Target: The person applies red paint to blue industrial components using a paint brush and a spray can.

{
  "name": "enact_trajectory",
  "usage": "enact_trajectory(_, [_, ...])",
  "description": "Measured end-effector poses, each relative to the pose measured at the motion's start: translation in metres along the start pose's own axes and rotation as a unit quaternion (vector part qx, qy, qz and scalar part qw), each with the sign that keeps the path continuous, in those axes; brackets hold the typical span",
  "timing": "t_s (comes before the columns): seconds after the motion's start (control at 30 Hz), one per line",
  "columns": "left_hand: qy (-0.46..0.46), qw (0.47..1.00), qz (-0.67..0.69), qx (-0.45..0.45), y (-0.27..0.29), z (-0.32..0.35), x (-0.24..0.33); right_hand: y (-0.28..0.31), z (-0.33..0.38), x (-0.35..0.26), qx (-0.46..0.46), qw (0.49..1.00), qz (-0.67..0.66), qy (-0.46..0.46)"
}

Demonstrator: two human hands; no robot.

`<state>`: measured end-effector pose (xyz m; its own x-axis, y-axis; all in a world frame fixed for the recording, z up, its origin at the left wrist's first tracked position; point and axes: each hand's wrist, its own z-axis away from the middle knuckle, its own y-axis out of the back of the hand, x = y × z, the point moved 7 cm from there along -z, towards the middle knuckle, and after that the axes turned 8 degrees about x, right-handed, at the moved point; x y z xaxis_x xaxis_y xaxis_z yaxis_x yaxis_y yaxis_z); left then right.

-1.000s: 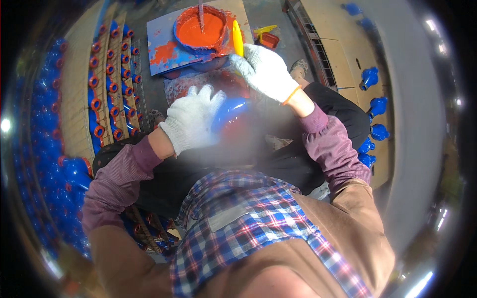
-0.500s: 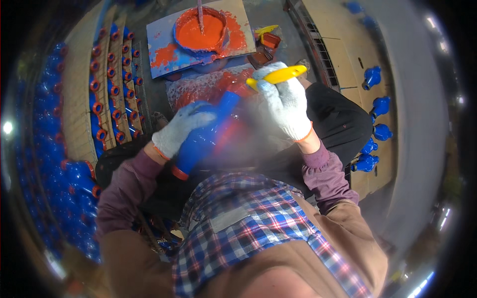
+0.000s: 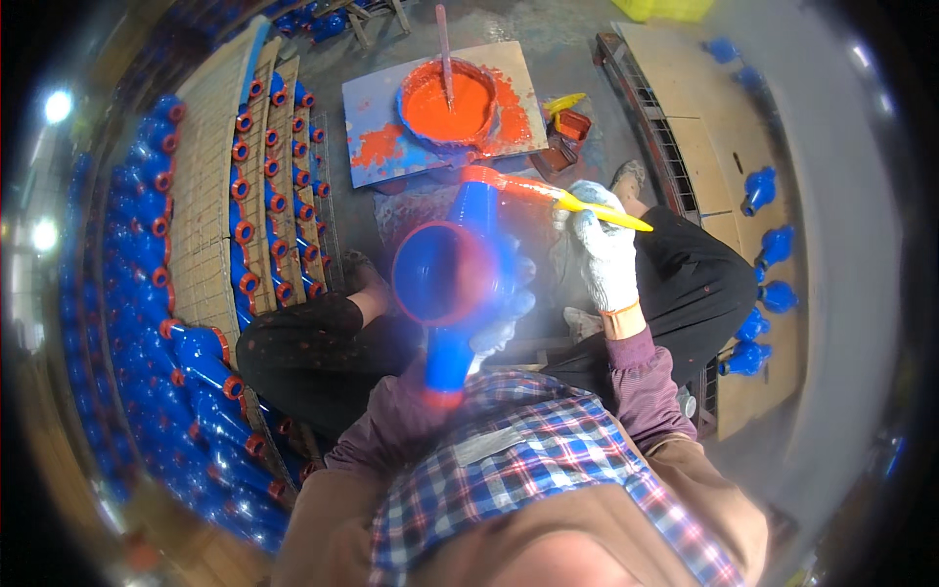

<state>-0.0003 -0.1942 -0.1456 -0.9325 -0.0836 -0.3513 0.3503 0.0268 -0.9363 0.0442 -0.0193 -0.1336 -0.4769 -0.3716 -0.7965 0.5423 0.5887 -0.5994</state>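
Observation:
My left hand (image 3: 507, 311), in a white glove, is wrapped round the far side of a glossy blue valve body (image 3: 476, 207) with red-painted ends. The fitting is tilted upright over my lap, its wide round opening toward me. Much of that hand is hidden behind it, and a blur lies over its right side. In my gloved right hand (image 3: 599, 245) is a yellow-handled paintbrush (image 3: 616, 213). The brush's red-coated tip lies against the fitting's upper end, which is red. Beyond, a bucket of red-orange paint (image 3: 435, 117) with a stick (image 3: 445, 59) stands on a paint-smeared board (image 3: 377, 117).
Racks of blue fittings with red ends (image 3: 245, 284) fill my left side. Several blue fittings (image 3: 778, 245) sit on a cardboard-covered surface (image 3: 675, 147) at right. A small red paint tub (image 3: 572, 124) lies beyond my right hand, and a yellow-green crate (image 3: 665, 8) at the far edge.
The valve body has turned from a slant to nearly upright, its wide opening now toward me. My right hand has lowered, bringing the brush tip onto its upper end. The whole view has shifted.

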Motion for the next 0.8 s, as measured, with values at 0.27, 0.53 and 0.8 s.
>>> enact_trajectory(0.27, [-0.095,0.953,-0.269,0.098,-0.013,0.009,0.033,0.013,0.009,-0.018,0.060,0.991,0.122,0.015])
enact_trajectory(0.53, [-0.152,0.583,-0.790,0.119,-0.058,0.024,0.083,0.005,0.015,-0.075,0.045,0.979,0.188,0.067])
enact_trajectory(0.8, [-0.210,0.383,-0.896,0.085,-0.088,0.014,0.081,-0.026,0.009,-0.121,0.000,0.935,0.310,0.174])
